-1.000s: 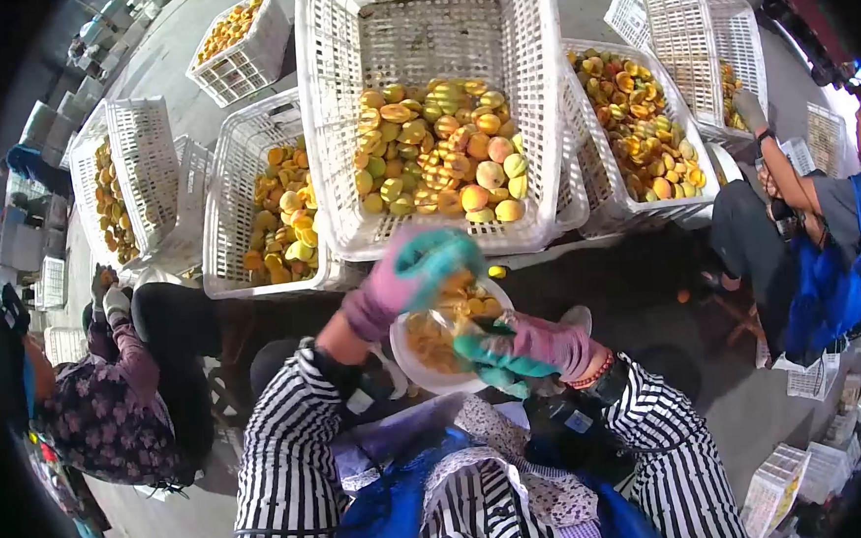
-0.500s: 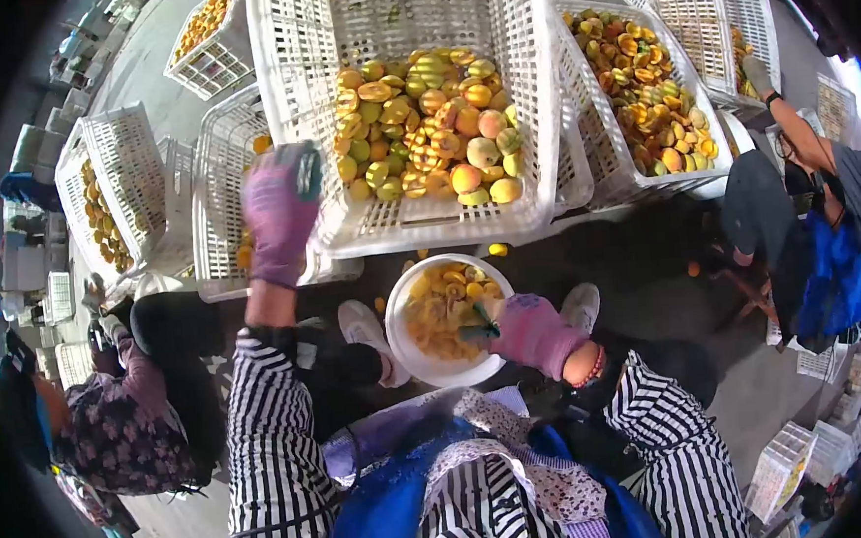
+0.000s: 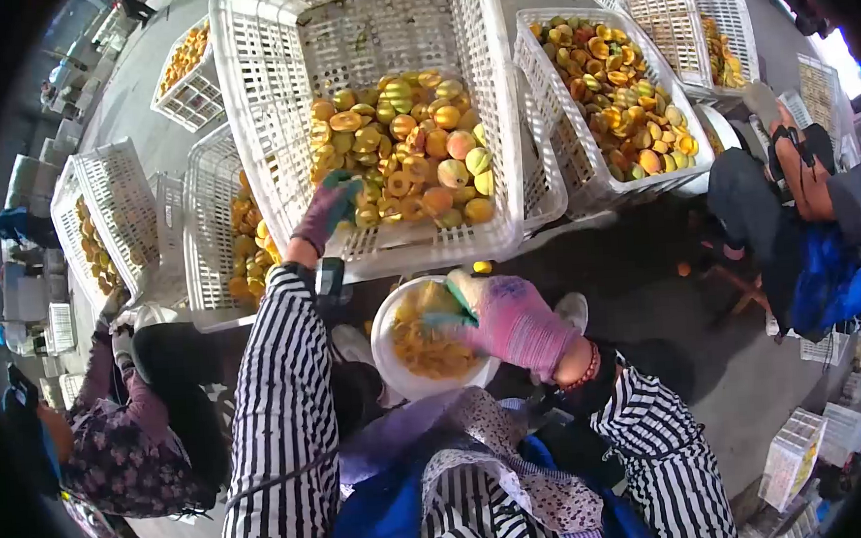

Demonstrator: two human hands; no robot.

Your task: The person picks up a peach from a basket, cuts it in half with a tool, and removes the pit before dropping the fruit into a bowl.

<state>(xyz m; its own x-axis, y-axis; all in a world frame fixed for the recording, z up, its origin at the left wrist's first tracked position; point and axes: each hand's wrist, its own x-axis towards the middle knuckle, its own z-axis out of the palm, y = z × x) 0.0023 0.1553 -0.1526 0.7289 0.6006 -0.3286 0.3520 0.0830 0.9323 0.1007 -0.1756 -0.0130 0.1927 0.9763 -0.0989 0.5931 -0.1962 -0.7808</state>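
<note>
My left hand (image 3: 331, 212), in a purple glove with green fingertips, reaches over the near left corner of a tilted white crate (image 3: 376, 262). Its fingers stretch out beside the pile of yellow-orange fruit (image 3: 409, 152), some whole and some cut. I cannot see anything held in it. Over a white bucket (image 3: 380, 339), my right hand (image 3: 515, 321) wears a pink glove with green fingers. Those fingers look spread apart, though their tips are smeared by motion. Inside the bucket, yellow fruit pieces (image 3: 436, 357) are partly covered by the hand.
A crate of cut fruit (image 3: 529, 71) stands at right, another crate (image 3: 196, 254) at left. Further crates (image 3: 115, 195) lie beyond. Co-workers sit at left (image 3: 130, 435) and right (image 3: 818, 235). One loose yellow piece (image 3: 483, 267) lies on the ground behind the bucket.
My left hand has moved from the crate's left side down and right to the fruit. My right hand's fingers have spread over the bucket. The view has shifted slightly.
</note>
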